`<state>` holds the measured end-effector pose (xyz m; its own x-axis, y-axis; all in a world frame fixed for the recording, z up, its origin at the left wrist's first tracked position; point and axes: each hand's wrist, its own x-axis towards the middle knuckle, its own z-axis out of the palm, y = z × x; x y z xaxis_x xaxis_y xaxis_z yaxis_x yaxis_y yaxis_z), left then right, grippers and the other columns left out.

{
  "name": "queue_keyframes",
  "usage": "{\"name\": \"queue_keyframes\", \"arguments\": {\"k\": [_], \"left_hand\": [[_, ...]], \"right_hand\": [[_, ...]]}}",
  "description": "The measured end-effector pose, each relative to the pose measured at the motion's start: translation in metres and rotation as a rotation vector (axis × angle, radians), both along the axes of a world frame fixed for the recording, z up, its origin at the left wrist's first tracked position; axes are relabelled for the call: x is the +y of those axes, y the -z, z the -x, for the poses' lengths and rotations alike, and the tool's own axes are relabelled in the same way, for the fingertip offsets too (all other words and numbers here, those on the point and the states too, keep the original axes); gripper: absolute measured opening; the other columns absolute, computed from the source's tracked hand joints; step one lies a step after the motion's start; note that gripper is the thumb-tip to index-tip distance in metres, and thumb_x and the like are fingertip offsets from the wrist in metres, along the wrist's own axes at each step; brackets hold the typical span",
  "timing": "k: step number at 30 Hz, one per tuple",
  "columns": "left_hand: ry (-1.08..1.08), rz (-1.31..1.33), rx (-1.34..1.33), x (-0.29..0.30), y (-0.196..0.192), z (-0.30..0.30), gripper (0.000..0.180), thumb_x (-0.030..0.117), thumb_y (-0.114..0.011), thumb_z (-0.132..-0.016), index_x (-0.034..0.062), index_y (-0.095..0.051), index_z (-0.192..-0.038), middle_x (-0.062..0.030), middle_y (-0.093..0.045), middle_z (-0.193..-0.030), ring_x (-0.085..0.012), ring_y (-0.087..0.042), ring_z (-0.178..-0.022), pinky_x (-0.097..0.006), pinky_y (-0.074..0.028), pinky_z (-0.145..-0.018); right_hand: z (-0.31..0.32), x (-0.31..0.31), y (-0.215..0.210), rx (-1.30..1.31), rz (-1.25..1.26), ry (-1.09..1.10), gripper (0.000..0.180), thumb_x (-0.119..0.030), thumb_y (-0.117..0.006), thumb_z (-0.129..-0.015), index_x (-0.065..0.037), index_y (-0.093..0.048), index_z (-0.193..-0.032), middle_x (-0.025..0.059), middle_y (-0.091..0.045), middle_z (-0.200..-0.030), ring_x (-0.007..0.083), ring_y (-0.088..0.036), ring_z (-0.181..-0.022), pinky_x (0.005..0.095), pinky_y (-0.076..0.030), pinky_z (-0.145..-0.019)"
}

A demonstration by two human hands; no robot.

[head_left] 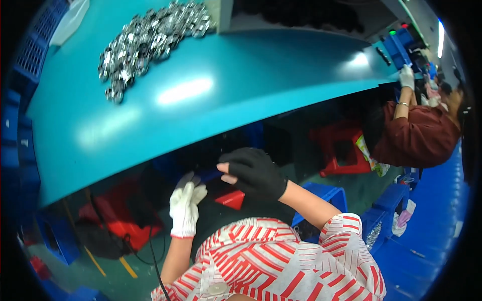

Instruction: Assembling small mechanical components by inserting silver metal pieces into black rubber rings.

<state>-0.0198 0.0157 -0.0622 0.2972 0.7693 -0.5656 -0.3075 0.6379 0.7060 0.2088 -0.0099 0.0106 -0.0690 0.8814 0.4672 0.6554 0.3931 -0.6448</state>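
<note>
My left hand, in a white knit glove with greyish fingertips, is raised in front of my body below the table edge. Its fingers are loosely bent and apart, and nothing shows in them. To its right is my right hand, wearing a black glove that leaves some fingertips bare. Those fingers curve toward the left hand with their tips apart, and no held thing can be seen. The two hands do not touch. Beyond them, on the teal table, lies a heap of shiny metal rings or clamps.
A grey-edged bin of dark pieces stands at the far side. Blue crates line the left. Red stools stand below the table. At the right a person in a brown top works at a blue device. A dark cable hangs by my left arm.
</note>
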Motion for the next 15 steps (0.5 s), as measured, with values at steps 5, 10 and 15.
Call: {"name": "queue_keyframes", "arguments": {"k": [5,10,15], "left_hand": [[0.049,-0.007,-0.001,0.007,-0.007,0.000,0.031,0.014,-0.060,-0.089,-0.0068,-0.052,-0.111,-0.0206,-0.058,-0.116,-0.0268,-0.067,-0.082,-0.037,-0.057,-0.069],[0.133,-0.025,-0.013,0.009,-0.013,-0.016,0.027,0.013,-0.057,-0.091,-0.0081,-0.051,-0.107,-0.0210,-0.056,-0.117,-0.0281,-0.066,-0.088,-0.039,-0.056,-0.074],[0.172,-0.069,-0.004,-0.001,-0.021,-0.017,0.042,0.017,-0.058,-0.091,-0.0090,-0.046,-0.122,-0.0222,-0.059,-0.111,-0.0261,-0.065,-0.092,-0.037,-0.055,-0.078]], "right_hand": [[-0.092,0.056,-0.056,-0.266,-0.402,0.349,0.015,-0.009,-0.063,-0.080,-0.008,-0.065,-0.094,0.0089,-0.066,-0.087,0.0289,-0.062,-0.077,0.0350,-0.051,-0.070],[-0.178,0.146,-0.055,-0.449,-0.175,0.637,0.021,-0.013,-0.061,-0.083,-0.007,-0.064,-0.103,0.0177,-0.062,-0.102,0.0334,-0.059,-0.094,0.0411,-0.048,-0.083],[-0.191,0.162,-0.044,-0.494,-0.157,0.698,0.025,-0.017,-0.060,-0.085,-0.007,-0.062,-0.107,0.0207,-0.059,-0.108,0.0350,-0.056,-0.102,0.0421,-0.045,-0.090]]}}
